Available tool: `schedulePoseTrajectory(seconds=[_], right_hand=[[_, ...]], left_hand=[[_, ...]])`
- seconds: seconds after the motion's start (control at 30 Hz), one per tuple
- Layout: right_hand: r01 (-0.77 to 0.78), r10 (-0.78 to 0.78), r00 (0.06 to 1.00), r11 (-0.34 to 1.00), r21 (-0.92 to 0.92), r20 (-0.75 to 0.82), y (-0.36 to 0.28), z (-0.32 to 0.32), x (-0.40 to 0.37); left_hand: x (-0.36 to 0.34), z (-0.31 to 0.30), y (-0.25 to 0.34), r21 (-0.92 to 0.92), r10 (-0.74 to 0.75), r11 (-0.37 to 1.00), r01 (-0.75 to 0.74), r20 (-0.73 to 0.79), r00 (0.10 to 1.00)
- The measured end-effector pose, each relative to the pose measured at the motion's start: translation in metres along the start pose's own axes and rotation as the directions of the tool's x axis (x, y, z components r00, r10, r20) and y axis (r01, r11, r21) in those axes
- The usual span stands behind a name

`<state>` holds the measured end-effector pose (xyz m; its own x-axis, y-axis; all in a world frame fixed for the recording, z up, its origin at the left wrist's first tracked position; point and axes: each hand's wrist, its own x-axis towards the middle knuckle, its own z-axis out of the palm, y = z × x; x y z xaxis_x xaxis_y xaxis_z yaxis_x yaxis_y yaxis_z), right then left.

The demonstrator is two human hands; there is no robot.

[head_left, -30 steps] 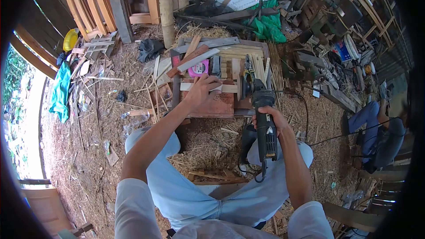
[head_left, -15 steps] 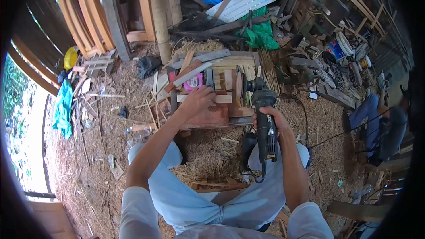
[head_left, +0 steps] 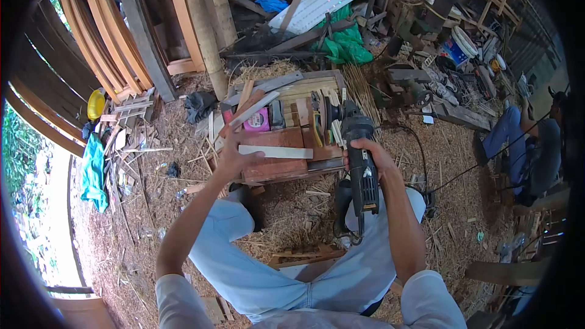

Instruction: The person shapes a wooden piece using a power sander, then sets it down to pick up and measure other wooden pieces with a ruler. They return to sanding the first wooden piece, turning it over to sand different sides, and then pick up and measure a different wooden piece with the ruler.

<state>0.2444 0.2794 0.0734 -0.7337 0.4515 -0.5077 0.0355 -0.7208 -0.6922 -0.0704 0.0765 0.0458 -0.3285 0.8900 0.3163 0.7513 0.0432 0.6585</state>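
My right hand is wrapped round the body of a black angle grinder, its disc end pointing away from me over the low wooden workbench. A short, pale wood strip lies crosswise on a reddish board there. At the strip's left end is my left hand, thumb and fingers spread apart, the thumb against the strip. Just beyond sit a pink tape measure and a dark block-like object. Loose wood pieces lie near my left fingertips.
Sawdust and wood scraps cover the ground. A black cord runs to the right of the bench. Another person sits at far right. Wooden frames lean at back left, and a green plastic bag lies behind the bench.
My left hand has slid left from over the strip to its left end, and its fingers have spread. The strip now lies closer to me. My right hand still holds the grinder.
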Motion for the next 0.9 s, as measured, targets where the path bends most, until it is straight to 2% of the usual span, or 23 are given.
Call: schedulePoseTrajectory(seconds=[0.03,0.07,0.1,0.13,0.17,0.2,0.23,0.27,0.33,0.37,0.4,0.47,0.53,0.63,0.7,0.83,0.9], right_hand=[[0.007,-0.008,1.000,1.000,-0.024,-0.010,-0.001,0.001,-0.002],[0.016,-0.017,1.000,0.999,-0.050,-0.021,-0.001,0.000,-0.004],[0.015,-0.017,1.000,0.999,-0.051,-0.025,-0.001,-0.002,-0.005],[0.012,-0.012,1.000,0.998,-0.056,-0.007,-0.002,-0.003,-0.003],[0.007,-0.006,1.000,0.998,-0.056,0.013,0.000,-0.003,-0.001],[0.003,-0.002,1.000,0.999,-0.048,0.010,0.003,-0.003,-0.001],[-0.022,0.024,0.999,0.997,-0.071,0.024,0.001,-0.002,0.000],[-0.043,0.047,0.998,0.994,-0.098,0.037,-0.001,-0.002,0.002],[-0.036,0.042,0.998,0.994,-0.105,0.050,0.002,-0.001,0.003],[-0.036,0.043,0.997,0.993,-0.110,0.061,0.004,0.000,0.003],[-0.029,0.029,1.000,0.993,-0.112,-0.001,0.006,0.004,0.000],[-0.055,0.054,0.999,0.991,-0.121,-0.007,0.006,0.003,-0.003],[-0.087,0.086,0.996,0.989,-0.124,-0.013,0.011,0.002,-0.002],[-0.113,0.111,0.994,0.987,-0.113,-0.023,0.015,0.001,-0.002],[-0.175,0.185,0.981,0.972,-0.154,0.053,0.018,0.002,-0.002],[-0.207,0.214,0.976,0.965,-0.162,0.027,0.024,0.002,0.003],[-0.176,0.176,0.984,0.974,-0.145,-0.010,0.024,0.003,0.003]], left_hand=[[-0.005,-0.003,-0.004,-0.004,-0.006,1.000,0.006,0.004,1.000],[-0.011,-0.003,-0.007,0.129,-0.038,0.989,0.069,-0.228,0.973],[-0.012,-0.002,-0.005,0.243,-0.030,0.958,0.154,-0.449,0.893],[-0.011,0.003,-0.002,0.243,-0.024,0.959,0.147,-0.447,0.894],[-0.012,0.012,0.002,0.352,0.159,0.934,-0.067,-0.241,0.957],[-0.016,0.022,0.010,0.407,0.317,0.868,-0.286,-0.010,0.948],[-0.018,0.031,0.015,0.407,0.445,0.767,-0.497,0.221,0.868],[-0.015,0.042,0.018,0.407,0.446,0.766,-0.497,0.219,0.868],[-0.007,0.065,0.016,0.369,0.331,0.845,-0.388,0.209,0.920],[-0.005,0.068,0.010,0.365,0.329,0.849,-0.383,0.203,0.922],[-0.002,0.066,0.005,0.312,0.311,0.877,-0.366,0.211,0.927],[0.005,0.062,-0.004,0.262,0.283,0.906,-0.333,0.210,0.936],[0.008,0.052,-0.003,0.138,0.264,0.955,-0.261,-0.001,0.965],[0.010,0.061,0.004,0.070,0.197,0.979,-0.192,-0.072,0.978],[0.014,0.069,0.007,0.094,0.178,0.981,-0.170,-0.086,0.980],[0.018,0.077,0.006,0.116,0.158,0.983,-0.145,-0.105,0.982],[0.018,0.079,0.006,0.116,0.154,0.983,-0.141,-0.106,0.982]])
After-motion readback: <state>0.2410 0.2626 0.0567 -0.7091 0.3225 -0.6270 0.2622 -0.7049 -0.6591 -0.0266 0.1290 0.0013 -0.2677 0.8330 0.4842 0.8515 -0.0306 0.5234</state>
